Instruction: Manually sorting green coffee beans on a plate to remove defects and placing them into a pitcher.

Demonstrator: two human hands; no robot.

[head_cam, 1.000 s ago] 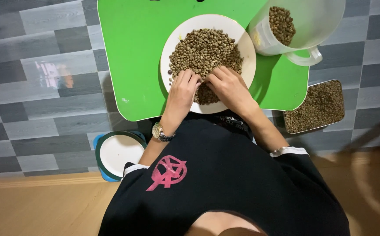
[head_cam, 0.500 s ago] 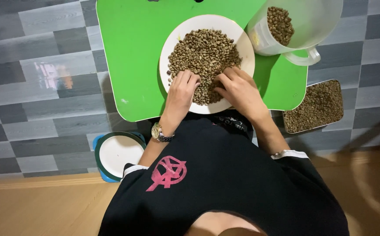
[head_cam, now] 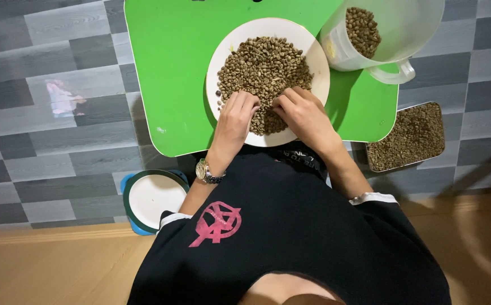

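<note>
Green table on grey tiled floor, both hands on a plate of beans.
Left hand and right hand rest curled, fingertips in the beans, gripping nothing visible; white plate at centre, jug with beans at 2 o'clock, tray of beans at 4 o'clock.
</note>
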